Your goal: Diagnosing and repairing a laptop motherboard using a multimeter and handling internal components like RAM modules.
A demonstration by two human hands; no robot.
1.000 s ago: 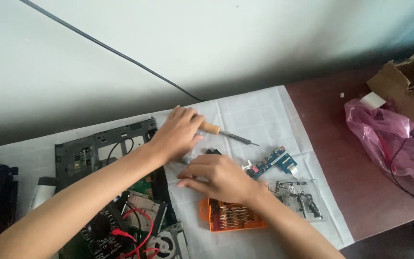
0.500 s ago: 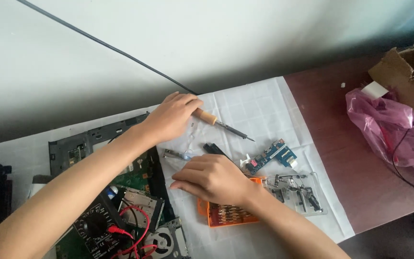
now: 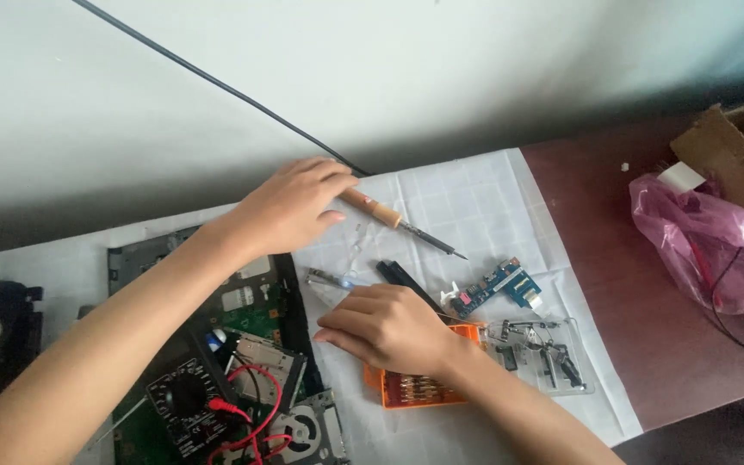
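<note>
Now, left hand [image 3: 290, 209] resting palm down on the white cloth [image 3: 475, 198], fingers loosely together and curled over the wooden handle end of a soldering iron [image 3: 393, 220]; grip or mere touch impossible to tell. Iron lying flat on the cloth, dark tip pointing away from the hand toward the small blue circuit board [image 3: 499, 287]. Right hand [image 3: 385, 327] lower down, palm down, fingers bent and narrow, thumb tucked near the index finger, whether pinching anything hidden underneath not visible. Just beyond its fingertips, a thin metal tool [image 3: 329, 278] with a bluish tip and a black tool [image 3: 402, 277]. Partly under the right wrist, an orange case of screwdriver bits [image 3: 415, 392], and beside it a clear plastic tray [image 3: 553, 362] of small metal parts. Left of the cloth, an opened device with a green circuit board [image 3: 256, 314], a black multimeter [image 3: 187, 400] with red leads lying on top. Further right on the brown table [image 3: 613, 258], a pink plastic bag [image 3: 699, 232] and torn cardboard [image 3: 734, 155]. Overhead, a black cable [image 3: 217, 82] running along the pale wall.
</note>
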